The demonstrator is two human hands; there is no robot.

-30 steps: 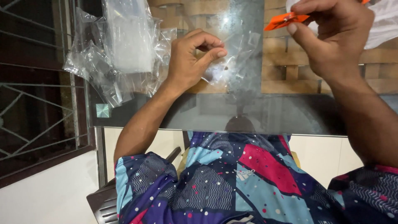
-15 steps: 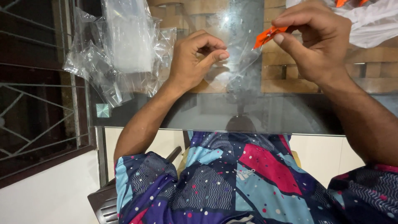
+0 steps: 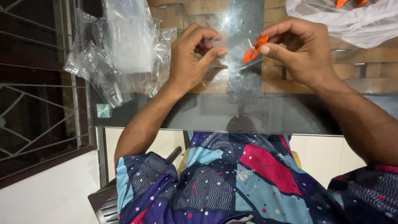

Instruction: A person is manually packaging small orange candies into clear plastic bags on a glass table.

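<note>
Orange tag [image 3: 254,49], small and flat, sits pinched between the thumb and forefinger of the right hand [image 3: 300,52], just above the glass table [image 3: 232,112]. Left hand [image 3: 191,58] pinches the mouth of a small clear bag [image 3: 236,54] beside it, fingertips together. Farther left lies a heap of clear bags [image 3: 118,49]; far right, a white plastic bag [image 3: 356,20].
</note>
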